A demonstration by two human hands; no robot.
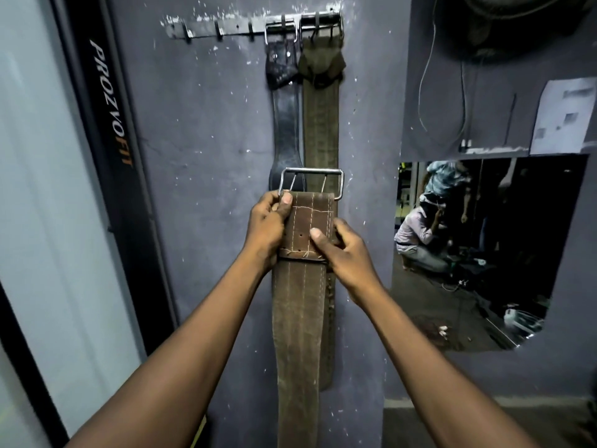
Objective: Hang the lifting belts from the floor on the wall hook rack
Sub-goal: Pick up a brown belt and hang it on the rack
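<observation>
I hold a brown leather lifting belt [300, 318] upright in front of the grey wall, its steel buckle [311, 182] on top. My left hand [268, 224] grips the belt's left edge just under the buckle, thumb on the front. My right hand [342, 253] pinches the stitched end flap from the right. The belt's tail hangs down past the frame's bottom. High on the wall is a metal hook rack [226, 27]. A black belt [286, 124] and an olive belt [321, 124] hang from its right end by their buckles.
Three bare hooks show on the rack's left part. A black door frame with lettering [111, 105] stands to the left. A mirror [484, 247] on the right wall reflects people and gear. Cables and a paper sheet [562, 114] hang above it.
</observation>
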